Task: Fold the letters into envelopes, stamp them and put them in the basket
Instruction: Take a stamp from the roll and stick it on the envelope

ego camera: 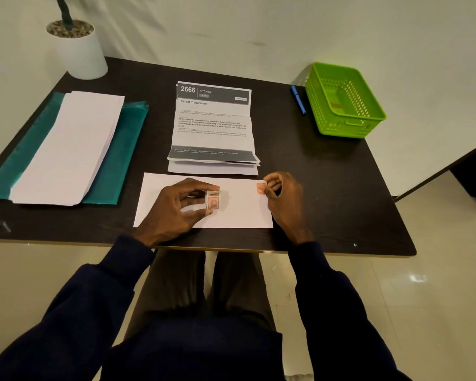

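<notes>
A white envelope [239,213] lies flat at the near edge of the dark table. My left hand [176,207] rests on its left half and pinches a small stack of red stamps [212,199] between thumb and fingers. My right hand [282,199] sits at the envelope's upper right corner, where its fingertips pinch a single red stamp [260,187] against the paper. Behind the envelope lies a pile of printed letters [212,125], creased in thirds. The green basket [366,125] stands at the far right corner with an envelope inside.
A stack of blank envelopes [66,149] lies on a teal folder [121,149] at the left. A blue pen [298,99] lies beside the basket. A white plant pot [79,48] stands at the far left corner. The table's front edge [341,253] is close to my wrists.
</notes>
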